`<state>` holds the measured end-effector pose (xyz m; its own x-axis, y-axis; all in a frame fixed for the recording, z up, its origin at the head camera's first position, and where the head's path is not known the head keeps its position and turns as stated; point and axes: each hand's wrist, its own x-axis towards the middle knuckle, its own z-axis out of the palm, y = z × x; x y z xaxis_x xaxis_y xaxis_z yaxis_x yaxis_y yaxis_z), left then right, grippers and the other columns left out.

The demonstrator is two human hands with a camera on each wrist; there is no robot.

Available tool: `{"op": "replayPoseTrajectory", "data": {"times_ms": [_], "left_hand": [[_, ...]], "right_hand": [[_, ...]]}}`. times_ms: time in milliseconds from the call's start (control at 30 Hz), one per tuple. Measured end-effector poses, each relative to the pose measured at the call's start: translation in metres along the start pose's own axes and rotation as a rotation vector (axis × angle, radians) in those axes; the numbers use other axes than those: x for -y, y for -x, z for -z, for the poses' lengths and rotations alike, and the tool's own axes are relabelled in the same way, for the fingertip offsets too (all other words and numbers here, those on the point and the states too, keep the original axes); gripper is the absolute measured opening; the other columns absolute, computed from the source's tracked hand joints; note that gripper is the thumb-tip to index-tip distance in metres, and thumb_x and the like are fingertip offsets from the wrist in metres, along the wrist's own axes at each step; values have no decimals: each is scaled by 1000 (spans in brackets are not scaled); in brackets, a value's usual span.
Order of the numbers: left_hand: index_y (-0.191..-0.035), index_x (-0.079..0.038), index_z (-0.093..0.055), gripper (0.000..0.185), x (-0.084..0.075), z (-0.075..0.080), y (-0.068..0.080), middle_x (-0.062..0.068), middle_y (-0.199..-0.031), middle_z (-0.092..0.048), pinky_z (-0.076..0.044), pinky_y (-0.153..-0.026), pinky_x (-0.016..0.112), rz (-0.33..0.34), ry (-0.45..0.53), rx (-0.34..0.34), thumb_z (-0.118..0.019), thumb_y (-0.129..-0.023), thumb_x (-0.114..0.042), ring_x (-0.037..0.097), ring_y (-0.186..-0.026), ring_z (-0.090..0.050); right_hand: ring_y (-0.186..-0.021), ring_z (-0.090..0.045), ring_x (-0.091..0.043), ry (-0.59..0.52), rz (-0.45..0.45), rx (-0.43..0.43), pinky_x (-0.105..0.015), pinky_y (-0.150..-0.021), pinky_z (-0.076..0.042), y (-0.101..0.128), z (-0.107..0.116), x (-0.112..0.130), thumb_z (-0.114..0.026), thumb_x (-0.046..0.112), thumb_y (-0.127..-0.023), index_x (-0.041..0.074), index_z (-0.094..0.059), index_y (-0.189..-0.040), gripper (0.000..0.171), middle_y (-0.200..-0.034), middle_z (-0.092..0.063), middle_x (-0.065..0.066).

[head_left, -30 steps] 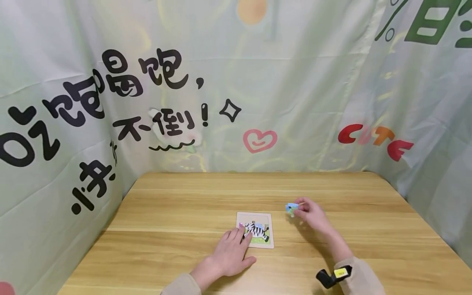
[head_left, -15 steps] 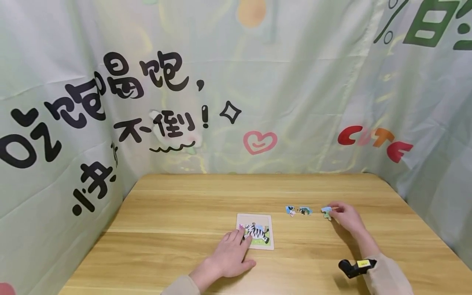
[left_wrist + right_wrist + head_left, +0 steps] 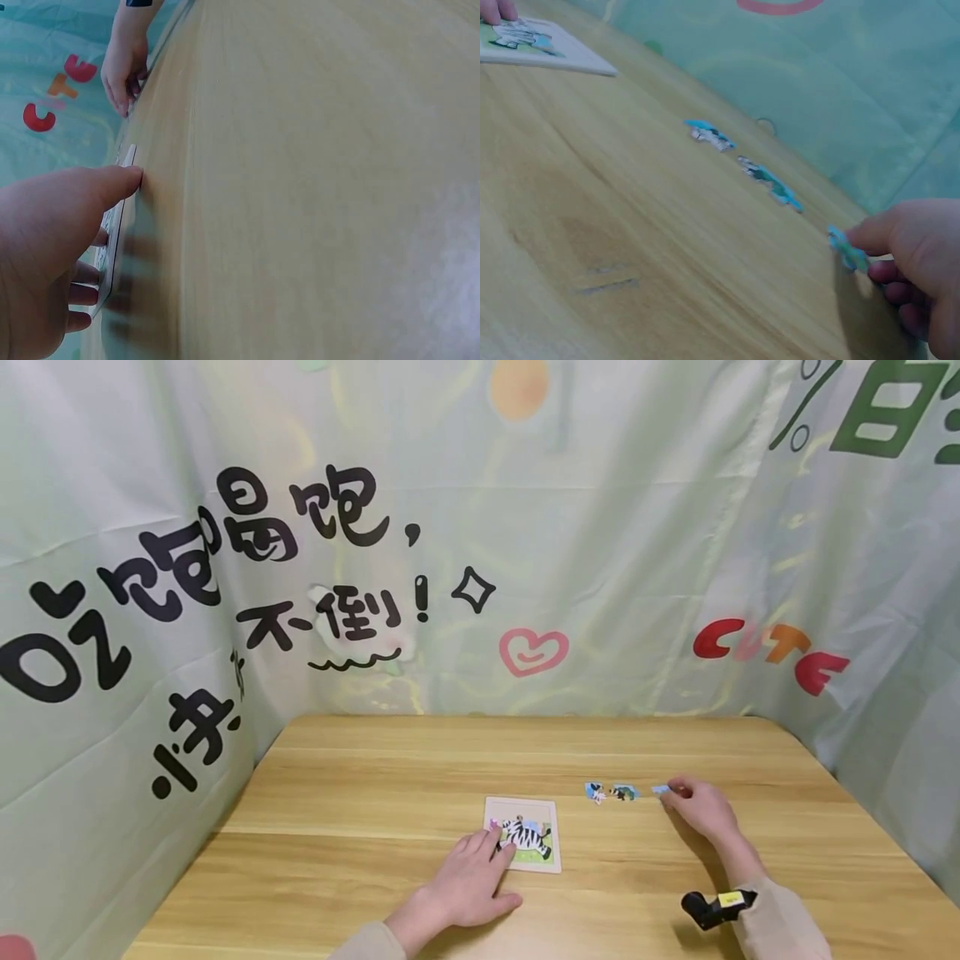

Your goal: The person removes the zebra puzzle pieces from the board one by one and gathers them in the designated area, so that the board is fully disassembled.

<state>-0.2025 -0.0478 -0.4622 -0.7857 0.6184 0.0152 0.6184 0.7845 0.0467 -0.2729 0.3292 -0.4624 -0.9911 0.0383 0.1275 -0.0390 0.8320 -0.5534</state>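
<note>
A square zebra puzzle board (image 3: 553,852) with a pale frame lies on the table, its upper part bare. My left hand (image 3: 468,877) rests spread on the board's lower left, fingertips over the picture; in the left wrist view its thumb (image 3: 120,184) is by the board's edge. Farther right, my right hand (image 3: 705,810) pinches a blue and green puzzle piece (image 3: 846,251) by its edge, low over the table. To the left of that piece, two loose puzzle pieces lie in a row: one white and blue (image 3: 595,792), one with green and blue (image 3: 624,792).
The wooden table (image 3: 337,793) reaches back to a printed cloth curtain (image 3: 637,527) that hangs around its far and side edges. A black strap mount with a yellow label (image 3: 716,908) sits at the right sleeve.
My right hand has moved right with a piece, leaving two pieces lying side by side. Lately the held piece has tilted and gone lower. My left hand stays on the board.
</note>
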Motion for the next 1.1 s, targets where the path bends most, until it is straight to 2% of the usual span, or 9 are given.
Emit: {"op": "replayPoseTrajectory", "data": {"times_ms": [133, 400, 600, 767, 900, 1100], "left_hand": [[-140, -11, -41, 71, -1, 1, 0, 19, -145, -31, -26, -107, 44, 1, 13, 4, -46, -88, -58, 32, -132, -30], [-140, -11, -40, 71, -1, 1, 1, 19, -146, -30, -25, -107, 45, 2, 19, 11, -45, -88, -58, 32, -133, -29], [-141, -11, -40, 71, -1, 1, 0, 20, -146, -29, -25, -108, 45, 5, 19, 13, -45, -88, -59, 32, -133, -29], [-141, -10, -39, 72, -1, 3, 0, 20, -146, -28, -25, -108, 45, 5, 19, 17, -45, -88, -59, 32, -133, -29], [-141, -10, -39, 72, 0, 4, 0, 19, -146, -29, -25, -108, 45, 10, 19, 13, -45, -88, -58, 32, -133, -29], [-141, -11, -39, 71, 0, 3, 0, 19, -147, -28, -24, -108, 45, 9, 26, 19, -45, -88, -59, 32, -133, -29]], "right_hand": [[-95, -54, -42, -8, 17, 34, -51, -75, -45, 1, 0, 3, -63, 23, -87, -13, -55, -116, 47, -107, -57, -31], [-94, -55, -42, 25, -18, 12, -51, -75, -45, 2, -3, 9, -63, 25, -87, -11, -56, -115, 46, -104, -59, -30], [-95, -55, -43, 9, -44, 9, -51, -75, -45, 3, -2, 11, -61, 29, -88, -11, -54, -117, 50, -106, -57, -31], [-94, -55, -43, -28, -12, 2, -52, -74, -45, 5, -1, 11, -63, 24, -87, -12, -53, -118, 49, -105, -57, -31], [-93, -55, -43, 1, 24, -1, -52, -74, -45, 4, -1, 11, -64, 21, -85, -13, -54, -117, 47, -105, -58, -32], [-94, -55, -43, 18, -1, 1, -52, -74, -45, 2, -2, 9, -65, 21, -85, -13, -55, -115, 46, -104, -58, -31]]}}
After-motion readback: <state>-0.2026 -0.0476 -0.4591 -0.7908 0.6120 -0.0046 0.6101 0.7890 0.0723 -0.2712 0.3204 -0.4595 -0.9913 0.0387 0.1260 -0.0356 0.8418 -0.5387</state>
